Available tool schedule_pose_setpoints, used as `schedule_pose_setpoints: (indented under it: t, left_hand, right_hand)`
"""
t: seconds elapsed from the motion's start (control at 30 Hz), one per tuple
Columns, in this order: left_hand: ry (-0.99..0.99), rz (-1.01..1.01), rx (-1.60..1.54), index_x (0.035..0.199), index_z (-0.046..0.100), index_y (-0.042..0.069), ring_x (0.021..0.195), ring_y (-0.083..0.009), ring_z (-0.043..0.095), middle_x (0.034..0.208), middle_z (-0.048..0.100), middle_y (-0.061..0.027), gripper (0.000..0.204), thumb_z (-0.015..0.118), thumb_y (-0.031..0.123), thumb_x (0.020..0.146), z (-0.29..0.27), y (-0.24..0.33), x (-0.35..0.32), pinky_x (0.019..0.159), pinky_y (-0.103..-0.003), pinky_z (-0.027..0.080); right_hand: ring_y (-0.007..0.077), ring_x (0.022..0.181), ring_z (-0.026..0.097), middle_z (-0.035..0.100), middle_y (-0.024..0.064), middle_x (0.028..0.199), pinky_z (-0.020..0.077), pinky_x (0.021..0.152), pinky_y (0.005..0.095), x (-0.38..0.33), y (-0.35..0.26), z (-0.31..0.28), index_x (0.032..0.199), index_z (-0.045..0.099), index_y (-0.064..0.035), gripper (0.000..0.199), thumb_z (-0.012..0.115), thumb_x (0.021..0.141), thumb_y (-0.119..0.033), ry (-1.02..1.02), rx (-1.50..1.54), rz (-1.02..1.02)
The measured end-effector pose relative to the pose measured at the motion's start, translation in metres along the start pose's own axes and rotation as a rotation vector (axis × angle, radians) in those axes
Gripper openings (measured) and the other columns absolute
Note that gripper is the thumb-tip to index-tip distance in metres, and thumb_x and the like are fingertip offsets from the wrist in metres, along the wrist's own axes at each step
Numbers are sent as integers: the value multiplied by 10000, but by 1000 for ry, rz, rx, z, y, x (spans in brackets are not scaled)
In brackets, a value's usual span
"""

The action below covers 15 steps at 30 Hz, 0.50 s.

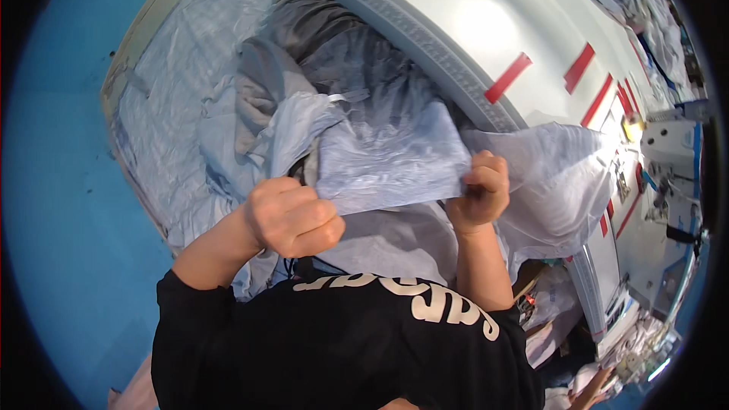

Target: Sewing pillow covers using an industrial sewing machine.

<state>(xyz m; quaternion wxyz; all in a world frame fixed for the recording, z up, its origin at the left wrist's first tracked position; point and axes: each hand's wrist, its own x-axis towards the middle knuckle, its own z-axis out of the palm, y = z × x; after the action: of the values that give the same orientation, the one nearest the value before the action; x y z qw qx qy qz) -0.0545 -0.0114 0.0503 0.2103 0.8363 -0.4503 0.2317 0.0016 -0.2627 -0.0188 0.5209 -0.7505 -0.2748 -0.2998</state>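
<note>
A light blue piece of cloth (395,156) is stretched between my two hands, its near edge pulled nearly straight and its surface finely wrinkled. My left hand (296,216) is closed in a fist on the near left corner. At the right end, my right hand (482,188) pinches the edge with curled fingers. Beyond and left of it lies a heap of light blue and grey cloth (266,91), with a small white strip (348,96) on it. Whether the held piece joins this heap, I cannot tell.
A white tabletop (463,23) with a grey, ruler-marked edge and red tape strips (507,77) stands at the far right. Thin pale cloth (558,182) hangs over its near corner. A sewing machine (672,140) is farther right. Blue floor (61,182) extends along the left.
</note>
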Motion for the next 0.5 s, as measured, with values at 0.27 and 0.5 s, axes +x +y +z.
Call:
schedule_pose_setpoints:
  t: [0.27,0.5]
  left_hand:
    - [22,-154,-102,665,518,94,471,-181,491,613,488,-32,212,598,-51,534,20,-2,0,404,-286,356]
    - [40,-163,-115,653,473,102,467,-204,486,591,466,-37,238,585,-78,546,41,-15,22,418,-293,373]
  right_hand:
    - [240,761,581,574,66,854,486,628,308,10,-24,-63,870,591,-73,361,774,569,-149,-456,-241,62]
    - [214,869,559,572,112,942,452,760,301,-10,-32,-211,957,577,-8,195,622,777,-69,194,-997,507]
